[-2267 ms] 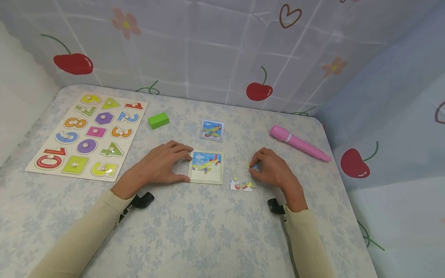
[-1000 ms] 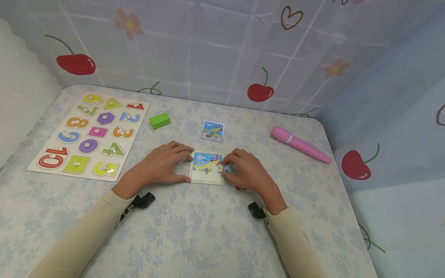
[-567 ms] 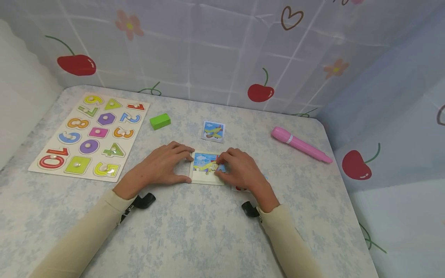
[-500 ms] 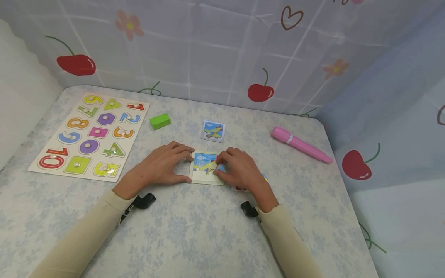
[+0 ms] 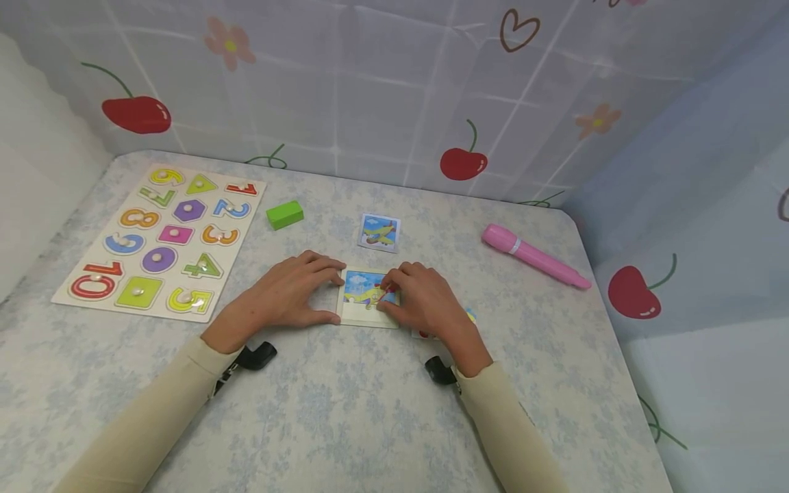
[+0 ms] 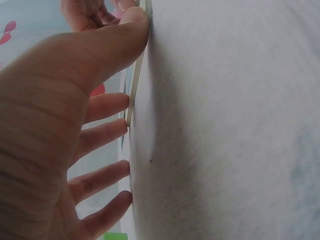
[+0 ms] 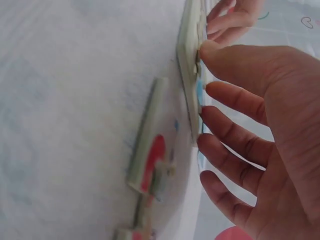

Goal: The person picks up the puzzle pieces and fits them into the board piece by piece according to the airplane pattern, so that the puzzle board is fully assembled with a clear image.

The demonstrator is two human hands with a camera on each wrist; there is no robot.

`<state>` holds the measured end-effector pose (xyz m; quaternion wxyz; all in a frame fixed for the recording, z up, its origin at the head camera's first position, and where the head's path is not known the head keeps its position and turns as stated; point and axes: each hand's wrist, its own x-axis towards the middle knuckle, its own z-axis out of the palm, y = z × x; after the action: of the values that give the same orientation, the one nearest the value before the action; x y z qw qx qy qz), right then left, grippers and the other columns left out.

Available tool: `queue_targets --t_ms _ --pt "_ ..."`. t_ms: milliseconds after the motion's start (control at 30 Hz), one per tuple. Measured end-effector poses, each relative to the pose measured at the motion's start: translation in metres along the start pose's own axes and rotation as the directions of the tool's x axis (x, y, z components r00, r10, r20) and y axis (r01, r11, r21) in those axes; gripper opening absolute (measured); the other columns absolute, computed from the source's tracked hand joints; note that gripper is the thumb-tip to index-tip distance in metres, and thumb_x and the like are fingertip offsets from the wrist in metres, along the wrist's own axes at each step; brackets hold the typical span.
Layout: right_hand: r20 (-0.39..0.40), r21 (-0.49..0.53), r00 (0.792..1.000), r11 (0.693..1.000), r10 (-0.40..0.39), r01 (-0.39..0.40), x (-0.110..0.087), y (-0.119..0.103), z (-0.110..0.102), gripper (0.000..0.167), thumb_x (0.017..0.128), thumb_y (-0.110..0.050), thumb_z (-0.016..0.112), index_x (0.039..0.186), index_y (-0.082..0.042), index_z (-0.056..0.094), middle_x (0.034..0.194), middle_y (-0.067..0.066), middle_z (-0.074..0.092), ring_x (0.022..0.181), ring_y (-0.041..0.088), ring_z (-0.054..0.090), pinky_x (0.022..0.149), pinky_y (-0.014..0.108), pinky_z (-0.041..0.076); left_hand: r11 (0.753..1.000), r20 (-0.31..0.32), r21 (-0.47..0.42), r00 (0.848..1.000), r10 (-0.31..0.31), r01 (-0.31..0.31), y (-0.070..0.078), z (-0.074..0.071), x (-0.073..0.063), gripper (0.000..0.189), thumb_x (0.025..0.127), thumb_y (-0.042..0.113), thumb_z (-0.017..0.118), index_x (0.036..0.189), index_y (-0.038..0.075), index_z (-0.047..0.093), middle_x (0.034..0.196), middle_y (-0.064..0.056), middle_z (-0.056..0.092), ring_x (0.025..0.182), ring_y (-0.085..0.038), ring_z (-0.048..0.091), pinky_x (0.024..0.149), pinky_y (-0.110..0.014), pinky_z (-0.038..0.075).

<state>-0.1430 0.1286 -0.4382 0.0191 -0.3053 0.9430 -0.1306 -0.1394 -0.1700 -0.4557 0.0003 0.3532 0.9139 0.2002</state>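
Touching puzzle board (image 5: pixel 364 317): left hand (image 5: pixel 283 291), spread wide.
Pinching puzzle piece (image 5: pixel 390 296): right hand (image 5: pixel 425 298), thumb and finger a bit apart.

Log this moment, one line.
left hand: touching puzzle tray at left | right hand: over its right side | loose pieces: right of tray

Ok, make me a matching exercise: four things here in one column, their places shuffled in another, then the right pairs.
1. Left hand
2. Airplane card
3. Pink pen-shaped object
4. Number board

A. right side of the table
B. far left of the table
C. touching the left edge of the puzzle tray
D. just beyond the puzzle tray

Pairs: 1-C, 2-D, 3-A, 4-B
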Motion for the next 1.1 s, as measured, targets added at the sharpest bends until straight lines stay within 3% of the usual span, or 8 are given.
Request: queue_targets --t_ms 1100 --pt "0.025 0.105 0.999 0.994 -0.021 0.018 0.0007 0.0043 0.0007 0.015 0.098 -0.028 0.083 0.111 -0.020 0.080 0.108 -0.005 0.072 0.100 0.017 0.063 0.088 0.039 0.055 1.000 0.014 -0.004 1.000 -0.005 0.005 -0.0018 0.0013 0.0008 0.064 0.084 0.059 0.089 0.131 0.017 0.073 0.157 -0.002 0.057 0.139 -0.030 0.052 0.100 -0.052 0.051"
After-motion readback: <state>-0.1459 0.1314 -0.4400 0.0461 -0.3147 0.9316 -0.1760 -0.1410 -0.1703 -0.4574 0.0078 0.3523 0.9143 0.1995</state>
